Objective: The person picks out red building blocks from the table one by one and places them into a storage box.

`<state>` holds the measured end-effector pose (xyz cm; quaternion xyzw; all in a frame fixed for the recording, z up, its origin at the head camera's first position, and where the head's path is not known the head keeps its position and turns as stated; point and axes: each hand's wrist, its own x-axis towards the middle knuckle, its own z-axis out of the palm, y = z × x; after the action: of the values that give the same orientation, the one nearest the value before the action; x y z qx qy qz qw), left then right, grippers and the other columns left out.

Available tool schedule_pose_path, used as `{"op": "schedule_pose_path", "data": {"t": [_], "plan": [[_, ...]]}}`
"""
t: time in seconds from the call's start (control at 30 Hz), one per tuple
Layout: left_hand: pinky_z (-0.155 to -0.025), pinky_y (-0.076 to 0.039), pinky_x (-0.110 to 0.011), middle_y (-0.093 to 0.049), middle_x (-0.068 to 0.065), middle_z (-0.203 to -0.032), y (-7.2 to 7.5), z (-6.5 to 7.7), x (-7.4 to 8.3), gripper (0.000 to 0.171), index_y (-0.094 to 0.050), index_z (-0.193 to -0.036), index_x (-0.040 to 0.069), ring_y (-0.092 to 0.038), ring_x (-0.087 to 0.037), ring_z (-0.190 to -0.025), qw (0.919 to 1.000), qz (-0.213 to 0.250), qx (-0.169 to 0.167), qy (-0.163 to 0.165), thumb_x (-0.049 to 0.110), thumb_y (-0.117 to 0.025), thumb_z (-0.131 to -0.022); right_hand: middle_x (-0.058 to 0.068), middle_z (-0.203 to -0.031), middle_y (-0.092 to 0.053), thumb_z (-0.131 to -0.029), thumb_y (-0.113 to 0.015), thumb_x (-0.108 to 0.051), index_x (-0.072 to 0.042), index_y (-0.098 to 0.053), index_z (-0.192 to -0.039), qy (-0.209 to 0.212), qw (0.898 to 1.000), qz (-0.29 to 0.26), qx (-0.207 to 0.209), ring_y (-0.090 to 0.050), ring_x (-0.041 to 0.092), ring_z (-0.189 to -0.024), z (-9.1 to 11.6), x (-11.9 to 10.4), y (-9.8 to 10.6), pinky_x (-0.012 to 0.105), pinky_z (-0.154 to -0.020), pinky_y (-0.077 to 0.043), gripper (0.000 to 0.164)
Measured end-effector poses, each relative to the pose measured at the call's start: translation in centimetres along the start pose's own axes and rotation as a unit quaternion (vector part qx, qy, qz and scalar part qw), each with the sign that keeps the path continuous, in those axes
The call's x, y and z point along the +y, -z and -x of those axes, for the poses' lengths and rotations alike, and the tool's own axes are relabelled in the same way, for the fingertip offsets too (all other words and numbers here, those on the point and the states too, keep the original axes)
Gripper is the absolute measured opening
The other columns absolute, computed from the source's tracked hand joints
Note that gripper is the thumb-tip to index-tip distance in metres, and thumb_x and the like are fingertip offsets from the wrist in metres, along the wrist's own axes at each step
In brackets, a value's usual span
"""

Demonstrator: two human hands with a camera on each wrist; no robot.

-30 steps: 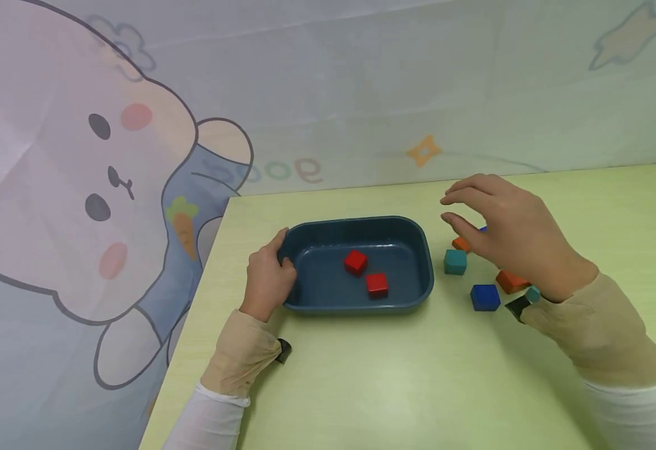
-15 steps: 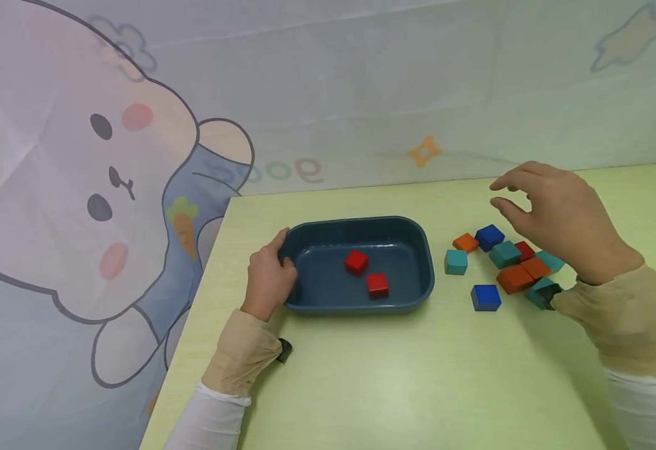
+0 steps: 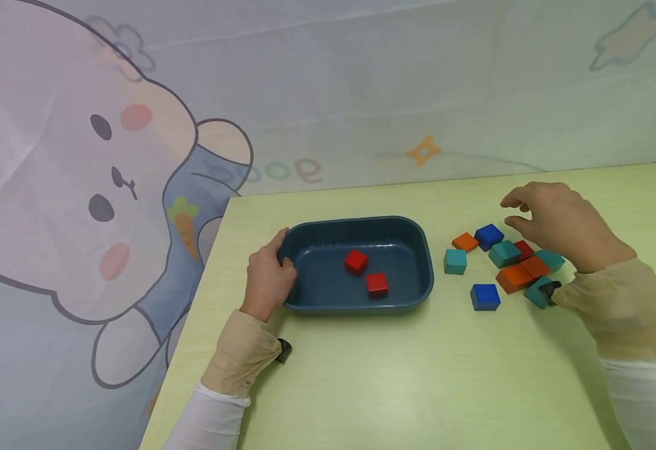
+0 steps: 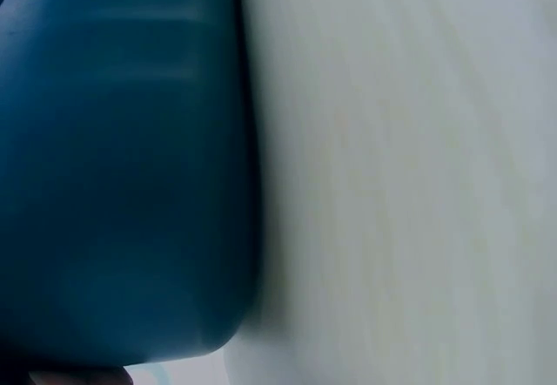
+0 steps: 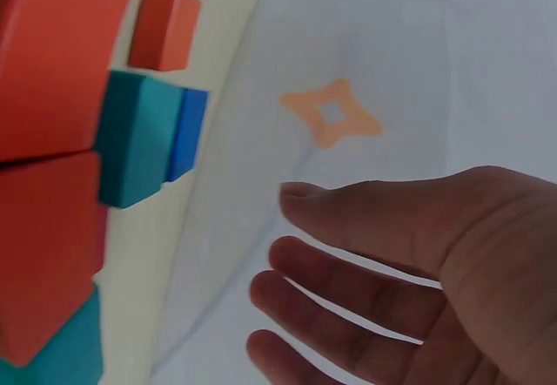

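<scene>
At the left end of the dark blue tray, my left hand grips the rim, thumb over the inner side. Two red blocks lie inside the tray. My right hand hovers above the far right of a group of blocks, fingers loosely bent, thumb apart, holding nothing. Below it are a red block, teal blocks and orange blocks, some partly hidden by the hand and wrist. In the right wrist view the fingers are bare, with the blocks off to the left.
Left of that group lie a small orange block, a blue block, a teal block and another blue block. A printed cloth hangs behind the pale table.
My right hand has moved right, away from the tray side, then dropped slightly, uncovering several blocks. The left hand and tray have stayed put.
</scene>
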<state>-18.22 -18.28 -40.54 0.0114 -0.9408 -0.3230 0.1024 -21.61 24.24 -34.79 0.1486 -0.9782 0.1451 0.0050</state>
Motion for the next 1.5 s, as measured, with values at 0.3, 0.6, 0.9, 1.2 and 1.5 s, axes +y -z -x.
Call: {"op": "schedule_pose_path", "data": {"t": [0.3, 0.6, 0.9, 1.2, 1.5], "plan": [[-0.042, -0.026, -0.025, -0.066, -0.031, -0.074, 0.0, 0.1, 0.0, 0.062, -0.05, -0.145, 0.013, -0.026, -0.012, -0.039, 1.0, 0.003, -0.002, 0.003, -0.004, -0.047, -0.086, 0.032, -0.11, -0.067, -0.086, -0.068, -0.006, 0.009, -0.062, -0.12, -0.016, 0.993, 0.031, -0.109, -0.064, 0.043, -0.094, -0.7, 1.9, -1.4, 0.057, -0.077, -0.052, 0.038], [-0.041, -0.027, -0.025, -0.063, -0.027, -0.065, 0.0, 0.0, -0.1, 0.062, -0.05, -0.145, 0.014, -0.027, -0.012, -0.039, 1.0, 0.006, -0.003, 0.004, -0.004, -0.048, -0.086, 0.035, -0.11, -0.067, -0.089, -0.065, -0.012, 0.011, -0.062, -0.12, -0.008, 0.988, 0.028, -0.15, -0.065, 0.045, -0.093, -1.0, 1.9, -2.1, 0.058, -0.079, -0.052, 0.039], [-0.042, -0.029, -0.025, -0.071, -0.03, -0.086, 0.1, 0.1, 0.0, 0.061, -0.049, -0.146, 0.016, -0.028, -0.012, -0.039, 0.9999, 0.006, -0.009, 0.014, -0.002, -0.048, -0.087, 0.027, -0.094, -0.069, -0.083, -0.066, -0.004, 0.011, -0.063, -0.115, -0.016, 0.984, 0.019, -0.175, -0.062, 0.032, -0.078, -0.9, 1.8, -2.5, 0.05, -0.071, -0.054, 0.036], [-0.044, -0.03, -0.026, -0.066, -0.028, -0.123, 0.0, 0.0, -0.1, 0.06, -0.051, -0.144, 0.015, -0.031, -0.013, -0.041, 0.9999, 0.01, -0.002, 0.009, -0.003, -0.049, -0.087, 0.029, -0.095, -0.067, -0.081, -0.067, -0.005, 0.012, -0.064, -0.109, -0.04, 0.984, 0.006, -0.176, -0.059, 0.035, -0.079, -0.8, 1.6, -2.4, 0.046, -0.069, -0.053, 0.033], [-0.044, -0.029, -0.026, -0.066, -0.029, -0.124, -0.1, 0.0, -0.1, 0.06, -0.052, -0.144, 0.013, -0.031, -0.014, -0.041, 1.0, 0.002, 0.002, 0.002, -0.003, -0.049, -0.086, 0.031, -0.096, -0.066, -0.078, -0.07, -0.004, 0.012, -0.065, -0.106, -0.04, 0.984, 0.005, -0.175, -0.059, 0.035, -0.078, -0.6, 1.6, -2.3, 0.044, -0.066, -0.054, 0.032]]}}
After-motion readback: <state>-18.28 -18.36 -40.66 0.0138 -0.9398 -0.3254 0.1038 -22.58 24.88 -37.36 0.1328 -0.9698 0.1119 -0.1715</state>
